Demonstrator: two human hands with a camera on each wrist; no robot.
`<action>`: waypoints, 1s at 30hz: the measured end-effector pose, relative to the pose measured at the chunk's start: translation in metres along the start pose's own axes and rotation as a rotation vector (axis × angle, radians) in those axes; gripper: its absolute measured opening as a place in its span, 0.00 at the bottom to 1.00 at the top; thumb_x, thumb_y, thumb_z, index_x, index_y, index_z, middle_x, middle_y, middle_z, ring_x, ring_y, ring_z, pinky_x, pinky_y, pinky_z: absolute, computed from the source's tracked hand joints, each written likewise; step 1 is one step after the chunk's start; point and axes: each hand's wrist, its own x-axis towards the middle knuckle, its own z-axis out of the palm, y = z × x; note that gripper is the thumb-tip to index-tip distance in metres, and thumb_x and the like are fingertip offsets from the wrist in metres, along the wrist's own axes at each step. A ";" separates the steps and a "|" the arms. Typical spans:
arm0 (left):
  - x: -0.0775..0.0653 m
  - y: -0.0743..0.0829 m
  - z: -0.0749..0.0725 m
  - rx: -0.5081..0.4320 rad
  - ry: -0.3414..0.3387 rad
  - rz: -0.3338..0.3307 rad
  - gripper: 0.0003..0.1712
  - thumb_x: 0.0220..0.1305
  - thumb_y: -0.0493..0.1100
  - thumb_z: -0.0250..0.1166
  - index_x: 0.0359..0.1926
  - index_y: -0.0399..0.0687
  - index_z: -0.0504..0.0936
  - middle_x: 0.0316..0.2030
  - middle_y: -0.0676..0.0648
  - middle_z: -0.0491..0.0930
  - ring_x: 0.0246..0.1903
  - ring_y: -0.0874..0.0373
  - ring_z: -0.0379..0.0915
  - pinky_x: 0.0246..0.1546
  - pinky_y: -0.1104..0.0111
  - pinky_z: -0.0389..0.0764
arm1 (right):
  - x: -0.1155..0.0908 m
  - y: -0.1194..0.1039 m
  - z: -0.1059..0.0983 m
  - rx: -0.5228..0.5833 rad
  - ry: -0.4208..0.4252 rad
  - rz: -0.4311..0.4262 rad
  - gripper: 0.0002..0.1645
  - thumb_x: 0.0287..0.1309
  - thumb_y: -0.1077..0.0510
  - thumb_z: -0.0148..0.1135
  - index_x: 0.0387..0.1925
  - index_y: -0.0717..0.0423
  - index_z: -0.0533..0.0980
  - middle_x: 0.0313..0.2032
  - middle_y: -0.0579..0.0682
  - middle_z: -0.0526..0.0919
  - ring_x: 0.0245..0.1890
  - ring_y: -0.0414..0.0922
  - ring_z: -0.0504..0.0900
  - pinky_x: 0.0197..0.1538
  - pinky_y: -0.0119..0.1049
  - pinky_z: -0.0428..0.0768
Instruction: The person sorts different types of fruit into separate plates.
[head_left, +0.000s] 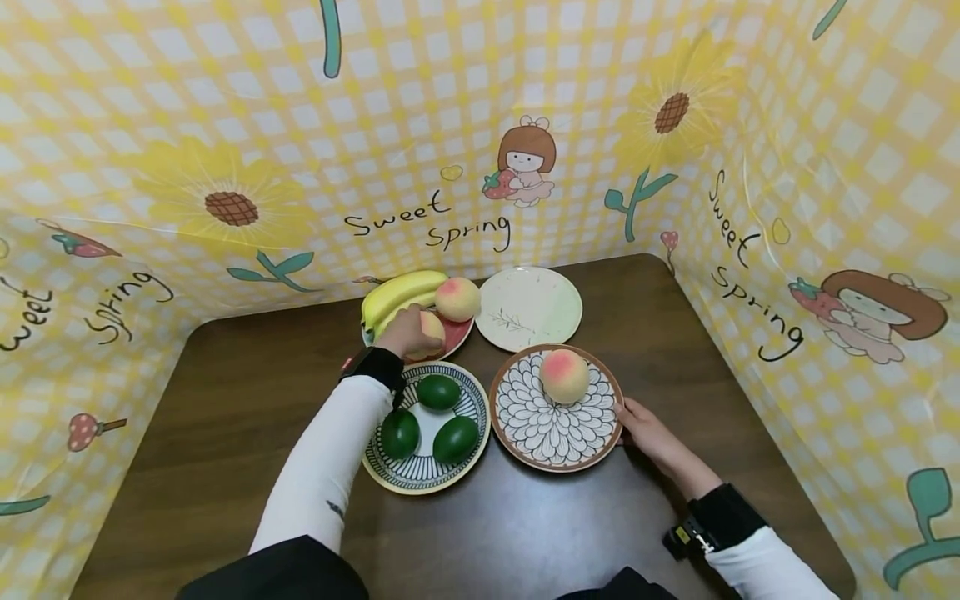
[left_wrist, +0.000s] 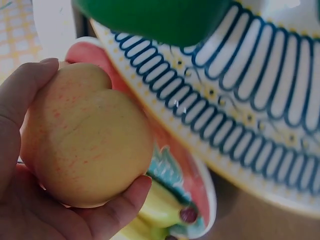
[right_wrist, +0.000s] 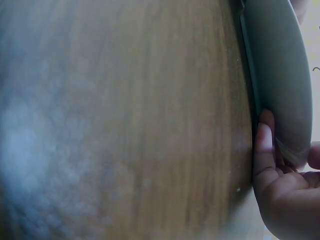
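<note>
My left hand [head_left: 408, 332] grips a peach [left_wrist: 90, 140] over the red plate [head_left: 455, 334], thumb and fingers spread round its sides. Bananas [head_left: 401, 293] and a second peach [head_left: 457, 299] lie on that same plate. My right hand [head_left: 647, 429] holds the right rim of the brown-rimmed plate [head_left: 525, 442] with its petal pattern. In the right wrist view, fingers [right_wrist: 265, 137] reach under that plate's edge, its underside [right_wrist: 280, 75] facing the camera. Another peach [head_left: 565, 376] sits toward the back of the petal plate.
Just below my left wrist, a blue-and-white patterned plate [head_left: 426, 483] carries three green avocado-like fruits [head_left: 455, 439]. A pale plate [head_left: 528, 308] with a sprig design stands at the back. The brown table [head_left: 262, 400] meets yellow checked cloth walls [head_left: 420, 108] behind and at both sides.
</note>
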 end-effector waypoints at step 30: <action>-0.078 0.109 0.038 0.098 -0.083 0.573 0.46 0.48 0.43 0.81 0.67 0.41 0.72 0.63 0.35 0.74 0.62 0.41 0.74 0.65 0.50 0.77 | 0.000 -0.002 0.004 -0.029 0.020 0.014 0.31 0.82 0.57 0.34 0.71 0.80 0.53 0.49 0.69 0.77 0.36 0.34 0.78 0.43 0.30 0.80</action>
